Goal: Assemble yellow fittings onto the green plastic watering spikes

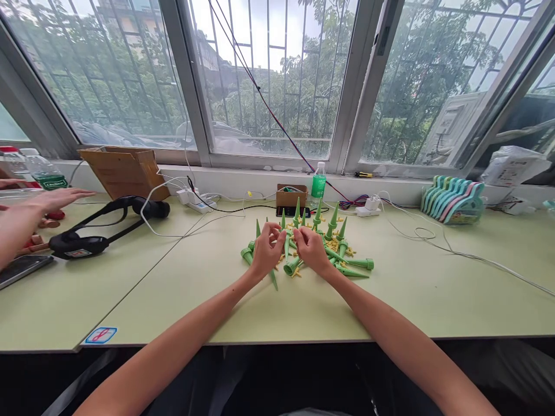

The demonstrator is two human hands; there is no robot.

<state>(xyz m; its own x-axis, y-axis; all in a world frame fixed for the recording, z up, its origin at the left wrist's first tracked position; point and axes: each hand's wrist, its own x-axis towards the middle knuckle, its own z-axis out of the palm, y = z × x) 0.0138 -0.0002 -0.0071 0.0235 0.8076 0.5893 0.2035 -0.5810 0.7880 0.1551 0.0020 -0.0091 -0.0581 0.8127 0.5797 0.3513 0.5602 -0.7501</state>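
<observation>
My left hand (265,249) and my right hand (310,248) meet over the middle of the pale green table (217,312), fingers curled. Between them they grip a green cone-shaped spike (286,245), standing roughly upright. Around and behind the hands lies a heap of several more green spikes (342,257), some upright, some on their sides, mixed with small yellow parts (333,245). One green spike (272,278) lies just under my left wrist.
Another person's arm and hand (39,208) reach in at the far left, above a black headset (108,222) and a phone (21,268). A cardboard box (125,170), power strips (197,199), cables, a green bottle (318,182) and a stack of coloured plastic pieces (453,199) line the window side.
</observation>
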